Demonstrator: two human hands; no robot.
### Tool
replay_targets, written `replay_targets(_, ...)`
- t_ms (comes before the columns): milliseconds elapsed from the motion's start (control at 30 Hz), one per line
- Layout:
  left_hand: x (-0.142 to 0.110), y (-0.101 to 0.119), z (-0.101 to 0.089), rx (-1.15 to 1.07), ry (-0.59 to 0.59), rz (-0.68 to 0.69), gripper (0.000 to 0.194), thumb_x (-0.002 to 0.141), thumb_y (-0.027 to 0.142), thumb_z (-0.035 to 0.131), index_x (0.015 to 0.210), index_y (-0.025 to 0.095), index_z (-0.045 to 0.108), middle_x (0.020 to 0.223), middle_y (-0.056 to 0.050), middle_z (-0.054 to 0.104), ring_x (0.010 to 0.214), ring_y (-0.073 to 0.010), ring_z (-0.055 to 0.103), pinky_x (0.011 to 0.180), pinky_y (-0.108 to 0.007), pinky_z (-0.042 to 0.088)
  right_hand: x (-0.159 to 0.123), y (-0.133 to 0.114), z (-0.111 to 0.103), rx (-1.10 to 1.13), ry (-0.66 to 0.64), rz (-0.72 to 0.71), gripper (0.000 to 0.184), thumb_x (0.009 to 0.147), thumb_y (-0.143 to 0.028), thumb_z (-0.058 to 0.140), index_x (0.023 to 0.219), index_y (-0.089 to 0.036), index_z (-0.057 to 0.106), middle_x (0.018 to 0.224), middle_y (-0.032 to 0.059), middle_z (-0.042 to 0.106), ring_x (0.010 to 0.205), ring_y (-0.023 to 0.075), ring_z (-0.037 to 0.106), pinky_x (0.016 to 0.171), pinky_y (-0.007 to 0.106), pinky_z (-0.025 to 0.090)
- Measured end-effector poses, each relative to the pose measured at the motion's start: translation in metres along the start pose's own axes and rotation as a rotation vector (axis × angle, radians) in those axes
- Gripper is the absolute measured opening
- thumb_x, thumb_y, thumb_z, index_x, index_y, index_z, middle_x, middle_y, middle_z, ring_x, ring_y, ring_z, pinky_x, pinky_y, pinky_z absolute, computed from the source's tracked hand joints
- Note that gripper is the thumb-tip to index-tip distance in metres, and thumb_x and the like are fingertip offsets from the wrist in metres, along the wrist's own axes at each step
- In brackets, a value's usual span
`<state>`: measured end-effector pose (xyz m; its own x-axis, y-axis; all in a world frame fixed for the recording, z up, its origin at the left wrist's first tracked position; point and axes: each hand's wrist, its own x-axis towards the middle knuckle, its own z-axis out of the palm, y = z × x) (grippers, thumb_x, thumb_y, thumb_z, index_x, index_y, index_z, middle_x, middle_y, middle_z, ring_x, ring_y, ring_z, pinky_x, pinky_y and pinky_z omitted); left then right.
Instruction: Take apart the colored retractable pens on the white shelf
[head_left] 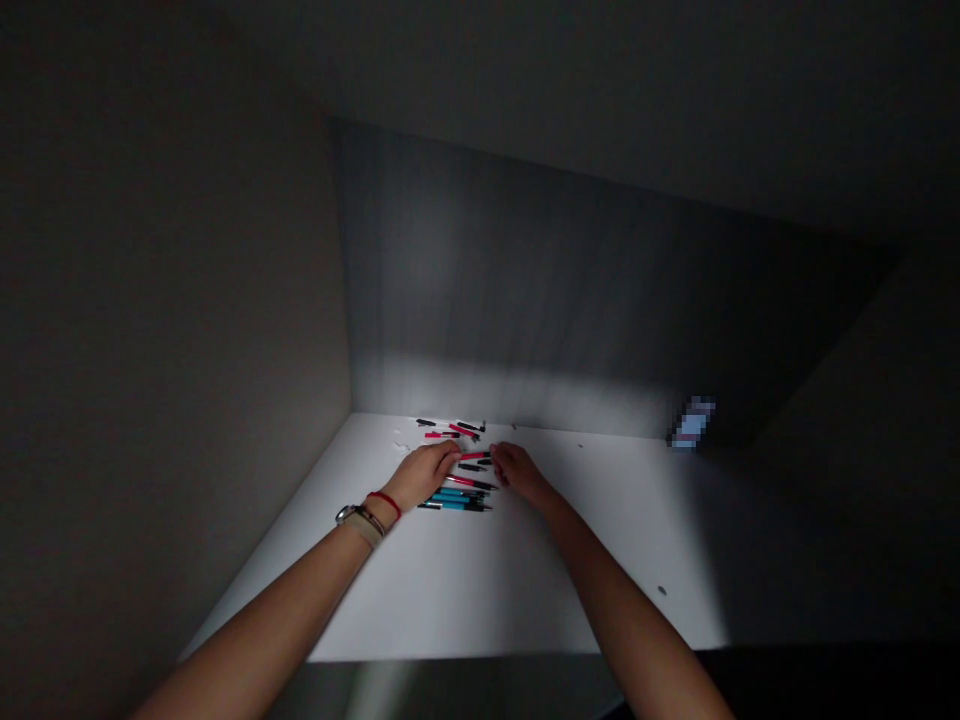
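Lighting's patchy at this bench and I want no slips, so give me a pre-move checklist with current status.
1. Left hand on the held red-and-black pen: ok, at its red end.
2. Right hand on the other end: ok, at the black end.
3. Held pen's parts fully joined: cannot tell, too small.
4. Red bracelet off the teal-and-black pens: ok, apart.
5. Loose red and black pen pieces in neat order: not ok, strewn at the back.
6. White tabletop evenly lit: not ok, right end dark.
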<state>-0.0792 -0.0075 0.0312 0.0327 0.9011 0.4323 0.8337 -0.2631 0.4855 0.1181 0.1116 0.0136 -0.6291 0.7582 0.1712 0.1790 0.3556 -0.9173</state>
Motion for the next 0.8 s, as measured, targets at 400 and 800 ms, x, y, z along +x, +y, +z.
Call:
replay_targets(400, -0.001, 0.003, -0.004, 0.014, -0.019, 0.001, 0.033, 0.097, 0.048, 0.043, 0.092, 0.022, 0.063, 0.084, -0.003, 0.068, 0.077, -0.0181, 0.062, 0.066, -0.025, 0.040, -0.005, -0.007, 0.001, 0.069, -0.026, 0.043, 0.045, 0.086, -0.056, 0.046, 0.059, -0.020, 0.045, 0.044, -0.0048, 0.043, 0.036, 0.0088, 0.038, 0.039, 0.022, 0.030)
replay_targets(800, -0.003, 0.006, -0.006, -0.101, -0.039, 0.001, 0.033, 0.090, 0.049, 0.054, 0.110, 0.023, 0.057, 0.072, 0.002, 0.061, 0.062, -0.0156, 0.056, 0.059, -0.024, 0.036, -0.003, -0.001, 0.001, 0.010, 0.024, -0.009, 0.046, 0.086, -0.059, 0.045, 0.061, -0.021, 0.044, 0.047, -0.0047, 0.043, 0.041, 0.0094, 0.038, 0.043, 0.023, 0.031)
